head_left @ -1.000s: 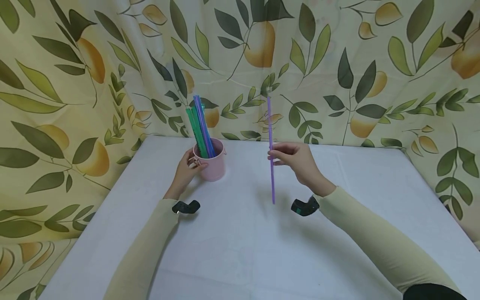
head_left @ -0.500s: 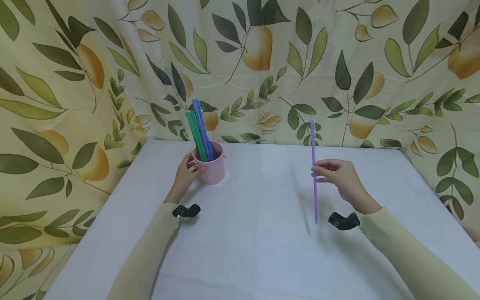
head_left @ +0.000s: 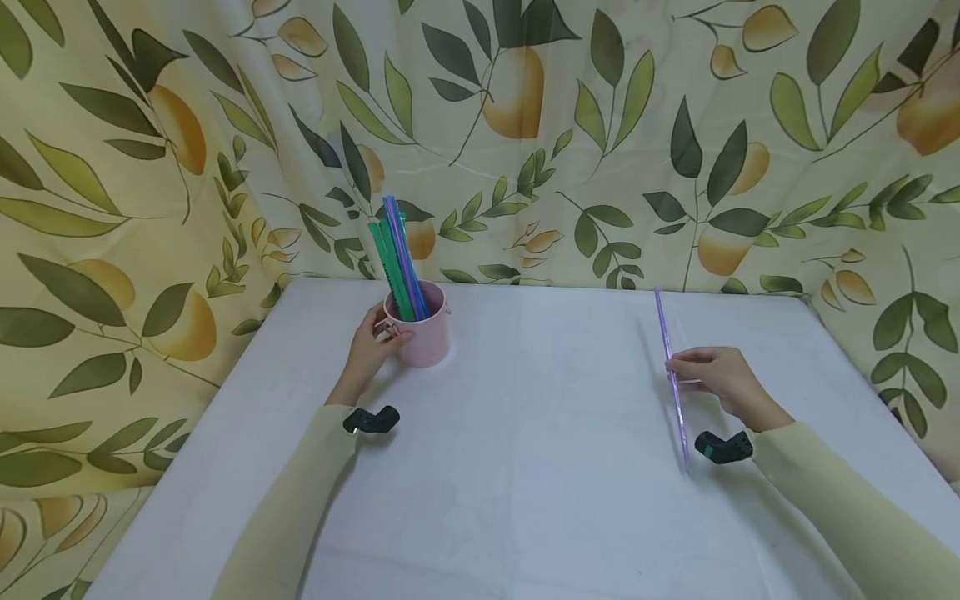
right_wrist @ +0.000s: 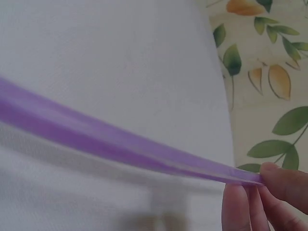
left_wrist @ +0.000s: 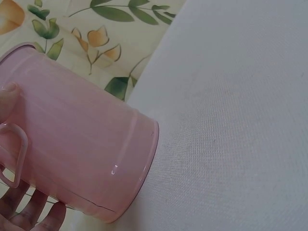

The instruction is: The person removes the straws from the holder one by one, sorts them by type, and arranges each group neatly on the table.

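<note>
In the head view a small pink bucket (head_left: 425, 340) stands on the left part of the white table. Several green, blue and purple drinking straws (head_left: 399, 258) lean in it, their tops sticking up past the rim. My left hand (head_left: 371, 346) holds the bucket from its left side, thumb on the wall near a small loop handle (left_wrist: 20, 154), fingers round the far side. Farther right, my right hand (head_left: 723, 379) pinches a long purple straw (head_left: 678, 417) near its middle between thumb and fingers. This straw tilts low over the cloth, and its shiny length crosses the right wrist view.
A white cloth (head_left: 517, 467) covers the table. Behind and to the left hangs a curtain (head_left: 480, 108) printed with leaves and fruit. Black cameras (head_left: 723, 447) sit on both wrists.
My right hand has carried the purple straw to the right and down toward the cloth, where it now leans more. My left hand keeps its hold on the bucket, which stays put.
</note>
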A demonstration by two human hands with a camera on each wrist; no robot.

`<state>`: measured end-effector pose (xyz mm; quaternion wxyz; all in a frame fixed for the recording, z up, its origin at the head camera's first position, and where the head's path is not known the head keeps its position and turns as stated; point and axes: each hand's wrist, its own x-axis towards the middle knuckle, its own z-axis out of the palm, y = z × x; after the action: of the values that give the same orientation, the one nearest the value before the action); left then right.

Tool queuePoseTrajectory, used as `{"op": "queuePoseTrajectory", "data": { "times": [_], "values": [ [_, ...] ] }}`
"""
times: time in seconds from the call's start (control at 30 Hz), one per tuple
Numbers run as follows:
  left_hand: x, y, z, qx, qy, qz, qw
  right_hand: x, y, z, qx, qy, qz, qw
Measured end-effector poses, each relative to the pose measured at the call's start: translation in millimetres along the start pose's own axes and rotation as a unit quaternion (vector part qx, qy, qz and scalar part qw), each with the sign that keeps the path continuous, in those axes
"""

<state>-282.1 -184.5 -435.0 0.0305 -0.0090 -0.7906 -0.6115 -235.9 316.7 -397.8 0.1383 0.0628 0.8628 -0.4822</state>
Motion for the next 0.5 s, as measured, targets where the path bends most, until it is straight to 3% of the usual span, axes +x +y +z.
{"op": "queuePoseTrajectory", "data": {
  "times": [0.23, 0.5],
  "values": [
    [1.6, -0.7, -1.2, 0.005, 0.002, 0.003, 1.0, 11, 10, 2, -0.005, -0.006, 0.019, 1.0],
    [1.6, -0.3, -1.0, 0.006, 0.002, -0.006, 1.0, 18, 19, 6, -0.004, 0.017, 0.023, 1.0]
  ]
}}
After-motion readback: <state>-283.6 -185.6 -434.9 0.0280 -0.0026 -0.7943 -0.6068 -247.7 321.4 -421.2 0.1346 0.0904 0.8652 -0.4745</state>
